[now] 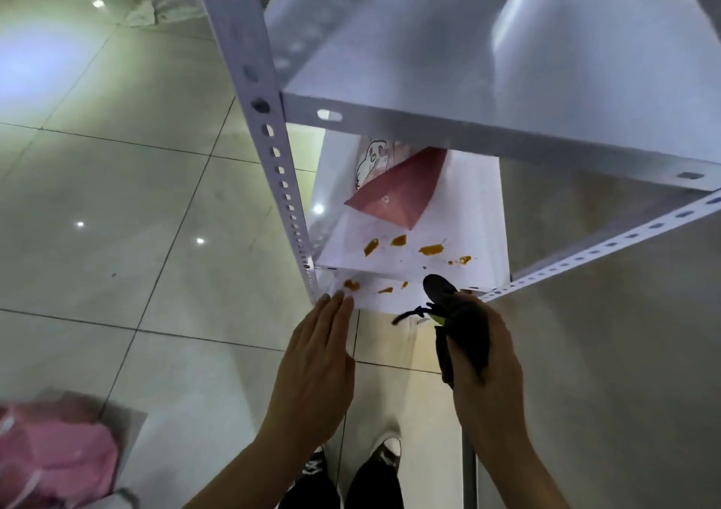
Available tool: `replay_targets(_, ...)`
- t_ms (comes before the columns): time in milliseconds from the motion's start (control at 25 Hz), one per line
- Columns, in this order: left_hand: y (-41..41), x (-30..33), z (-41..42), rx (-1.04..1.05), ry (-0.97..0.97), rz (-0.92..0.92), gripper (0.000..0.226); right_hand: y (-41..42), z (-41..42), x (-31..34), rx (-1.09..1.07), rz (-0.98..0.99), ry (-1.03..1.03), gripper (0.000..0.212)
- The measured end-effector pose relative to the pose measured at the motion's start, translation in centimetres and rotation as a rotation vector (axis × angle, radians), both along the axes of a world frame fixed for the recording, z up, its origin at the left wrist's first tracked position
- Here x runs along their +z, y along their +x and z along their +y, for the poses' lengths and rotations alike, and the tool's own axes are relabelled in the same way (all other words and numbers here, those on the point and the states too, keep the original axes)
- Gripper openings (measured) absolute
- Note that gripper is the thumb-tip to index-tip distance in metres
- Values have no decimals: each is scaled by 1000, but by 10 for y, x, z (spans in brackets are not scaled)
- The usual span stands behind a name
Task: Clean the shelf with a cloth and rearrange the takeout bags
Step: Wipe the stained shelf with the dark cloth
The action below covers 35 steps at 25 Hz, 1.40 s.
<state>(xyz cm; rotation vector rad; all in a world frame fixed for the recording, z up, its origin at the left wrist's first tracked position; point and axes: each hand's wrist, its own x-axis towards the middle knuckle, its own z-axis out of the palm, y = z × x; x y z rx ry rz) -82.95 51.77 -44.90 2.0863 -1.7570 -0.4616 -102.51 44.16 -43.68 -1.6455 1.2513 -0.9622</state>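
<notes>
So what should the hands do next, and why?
Probably bring the dark cloth in the right hand down onto the orange smears on the white lower shelf, since they are unwiped and the left hand already touches its edge.

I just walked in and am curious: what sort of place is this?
Probably a storeroom or a takeout pickup corner: a white slotted metal shelf rack on a glossy tiled floor, with paper takeout bags on a stained lower shelf.

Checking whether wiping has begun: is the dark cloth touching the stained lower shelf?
Cannot tell. In the head view the cloth, gripped by the right hand, overlaps the lower shelf edge, but no contact or gap shows plainly.
</notes>
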Motion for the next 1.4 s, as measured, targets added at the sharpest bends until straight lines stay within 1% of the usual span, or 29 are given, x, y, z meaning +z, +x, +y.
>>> replay_targets(160, 3, -48, -10, 27, 60, -5, 71, 17, -24, -38, 114, 40, -16, 38)
replay_targets(240, 3, -63, -22, 46, 55, -4, 73, 31, -39, -48, 184, 100, -50, 42)
replay_targets(360, 7, -88, -48, 55, 29, 2, 76, 62, -62, -63, 243, 288, -246, 54)
replay_targets(480, 20, -111, -69, 95, 41, -63, 71, 101, -93, -79, 346, 466, -415, 59)
replay_targets(520, 23, -117, -73, 93, 55, -80, 70, 113, -103, -86, 384, 547, -446, 59)
replay_targets(600, 28, -123, -74, 83, 67, -96, 75, 132, -118, -100, 476, 720, -449, 58)
replay_targets(680, 31, -124, -72, 60, 81, -114, 81, 140, -123, -114, 525, 814, -410, 61)
replay_targets(800, 34, -123, -70, 45, 99, -131, 84, 139, -125, -121, 533, 781, -373, 65)
replay_targets(920, 36, -120, -71, 50, 139, -112, 88, 129, -122, -118, 495, 755, -343, 62)
replay_targets(1040, 35, -119, -68, 62, 137, -80, 92, 93, -105, -114, 429, 714, -226, 61)
replay_targets(1160, 29, -120, -68, 70, 126, -84, 93, 61, -86, -114, 443, 756, -211, 64)
replay_targets(1400, 26, -118, -69, 86, 132, -84, 87, 93, -107, -115, 436, 808, -228, 62)
